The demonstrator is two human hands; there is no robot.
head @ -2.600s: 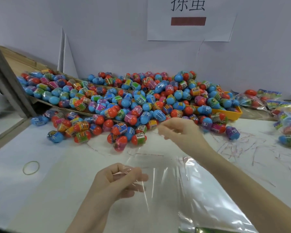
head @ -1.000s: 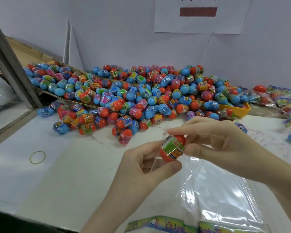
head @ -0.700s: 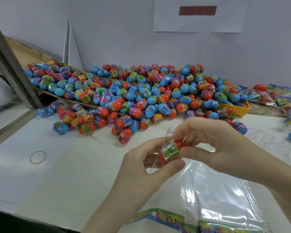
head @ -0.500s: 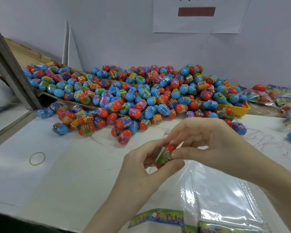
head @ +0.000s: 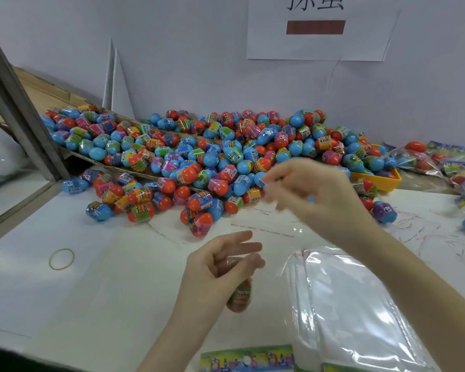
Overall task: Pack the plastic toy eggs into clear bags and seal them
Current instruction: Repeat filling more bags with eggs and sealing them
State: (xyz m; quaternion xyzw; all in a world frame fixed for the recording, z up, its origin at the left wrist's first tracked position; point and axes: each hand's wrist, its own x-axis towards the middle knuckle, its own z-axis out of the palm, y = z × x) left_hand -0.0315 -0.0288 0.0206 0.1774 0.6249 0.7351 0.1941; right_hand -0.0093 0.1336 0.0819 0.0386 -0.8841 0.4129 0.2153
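Eggs (head: 204,159), blue and orange with printed wraps, heaped along the far side of the bench (head: 91,277) and spilling off a slanted cardboard sheet (head: 73,154); a yellow tray (head: 387,181) shows at the heap's right edge.

- One egg (head: 239,298) hangs below the left hand (head: 218,267), blurred, seemingly inside a clear bag whose film is barely visible.
- Left hand: fingers curled, thumb and fingertips pinched together, apparently holding the bag's mouth. Film too transparent to confirm exactly where the grip sits.
- Right hand (head: 314,194): raised over the near edge of the heap, fingers loosely curled, motion-blurred. Cannot tell whether it holds anything.
- Stack of empty clear bags (head: 355,304) lies right of the left hand, near side; printed header cards (head: 247,359) at the near edge.
- Finished packs (head: 440,162) piled far right. Rubber band (head: 61,259) lies alone on the left.

Judgement on the step: filling is underway. To do it well, keep the left pinch high on the mouth so the opening stays wide and the bag hangs straight; take eggs from the loose near edge of the heap, not from under others, which could start a slide; drop each egg end-first to avoid snagging the film.
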